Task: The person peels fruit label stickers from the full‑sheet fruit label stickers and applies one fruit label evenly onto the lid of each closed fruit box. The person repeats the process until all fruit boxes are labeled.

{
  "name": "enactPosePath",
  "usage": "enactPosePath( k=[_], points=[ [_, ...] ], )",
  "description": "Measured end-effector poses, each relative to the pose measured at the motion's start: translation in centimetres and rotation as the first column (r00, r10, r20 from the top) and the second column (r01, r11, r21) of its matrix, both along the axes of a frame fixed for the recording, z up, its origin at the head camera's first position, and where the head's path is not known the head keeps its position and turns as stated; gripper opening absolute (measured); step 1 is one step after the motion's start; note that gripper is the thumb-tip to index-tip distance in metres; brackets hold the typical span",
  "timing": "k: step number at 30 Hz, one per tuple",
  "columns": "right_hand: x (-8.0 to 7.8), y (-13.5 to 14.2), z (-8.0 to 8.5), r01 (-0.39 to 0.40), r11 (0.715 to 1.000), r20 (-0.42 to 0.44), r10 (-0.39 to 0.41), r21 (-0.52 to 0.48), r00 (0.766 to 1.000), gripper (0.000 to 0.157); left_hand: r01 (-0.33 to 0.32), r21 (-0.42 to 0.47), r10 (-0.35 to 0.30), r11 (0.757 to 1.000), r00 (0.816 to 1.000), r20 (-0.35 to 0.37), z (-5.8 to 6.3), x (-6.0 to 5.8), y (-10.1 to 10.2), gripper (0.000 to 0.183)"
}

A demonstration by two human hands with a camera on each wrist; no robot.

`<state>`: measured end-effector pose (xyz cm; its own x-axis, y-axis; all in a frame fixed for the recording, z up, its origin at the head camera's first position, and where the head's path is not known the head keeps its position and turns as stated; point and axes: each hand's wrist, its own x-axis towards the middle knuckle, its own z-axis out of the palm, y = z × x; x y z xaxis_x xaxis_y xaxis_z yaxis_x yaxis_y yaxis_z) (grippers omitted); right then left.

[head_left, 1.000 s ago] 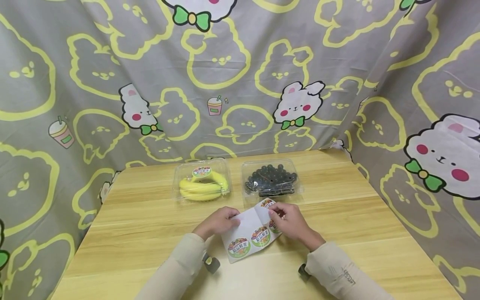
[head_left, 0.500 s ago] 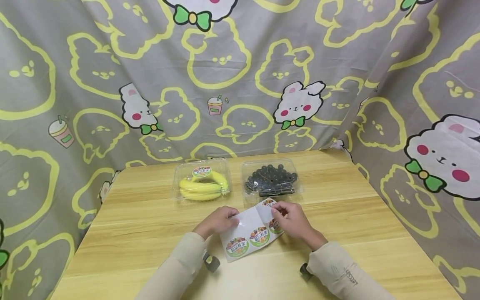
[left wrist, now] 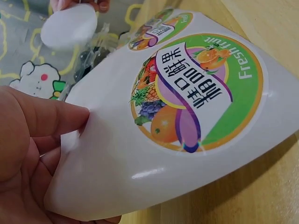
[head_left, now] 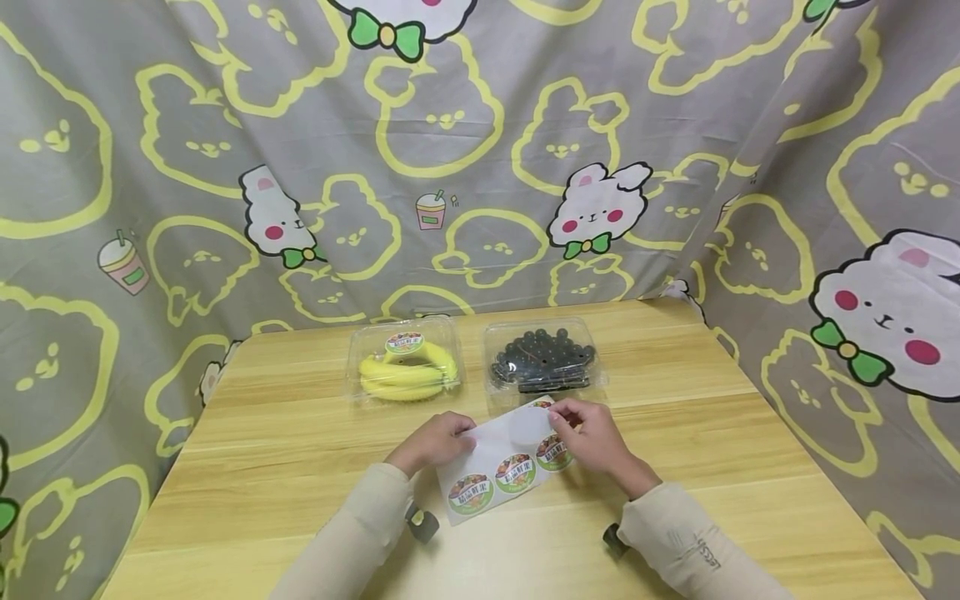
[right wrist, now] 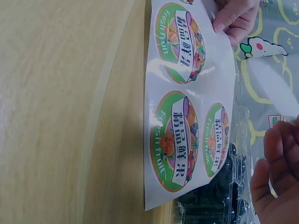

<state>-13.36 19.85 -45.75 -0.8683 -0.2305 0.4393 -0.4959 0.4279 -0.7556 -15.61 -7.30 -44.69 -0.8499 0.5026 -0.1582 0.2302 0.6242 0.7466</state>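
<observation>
My left hand (head_left: pixel 433 442) pinches the left edge of a white sticker sheet (head_left: pixel 486 457), thumb on top. Round "Fresh fruit" labels with printed fruit (left wrist: pixel 196 93) fill its near row, and another shows in the far row. In my right hand (head_left: pixel 594 437), thumb and fingers pinch the edge of a peeled round sticker (left wrist: pixel 69 25). Its plain white back faces me, off the sheet and above its far right part. The sheet bends in the left wrist view and is held up over the table.
Behind the sheet stand two clear plastic boxes: bananas (head_left: pixel 405 379) with a round label on the lid at left, dark grapes (head_left: pixel 542 358) at right. The wooden table (head_left: pixel 300 475) ends at a patterned curtain (head_left: pixel 480 125).
My right hand has moved slightly right, and the round sticker has come away from the sheet. My left hand keeps its grip, the sheet shifting slightly left.
</observation>
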Motion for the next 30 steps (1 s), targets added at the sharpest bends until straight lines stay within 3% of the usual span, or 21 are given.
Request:
enactPosePath(
  k=[16,24,30],
  points=[
    [0.01,0.26,-0.17,0.020,1.000,0.023,-0.020,0.001,1.000,0.006,-0.013,-0.022,0.013,1.000,1.000,0.008,-0.35,-0.26,0.20,0.010],
    [-0.01,0.47,-0.41,0.047,0.999,0.037,-0.047,0.000,0.998,0.005,-0.011,-0.060,0.010,0.998,1.000,-0.023,-0.84,-0.59,0.40,0.008],
    [-0.01,0.55,-0.49,0.023,1.000,0.050,-0.022,-0.019,0.999,0.007,-0.017,-0.112,0.010,0.994,0.998,-0.063,-0.86,-0.90,0.74,0.005]
  ],
)
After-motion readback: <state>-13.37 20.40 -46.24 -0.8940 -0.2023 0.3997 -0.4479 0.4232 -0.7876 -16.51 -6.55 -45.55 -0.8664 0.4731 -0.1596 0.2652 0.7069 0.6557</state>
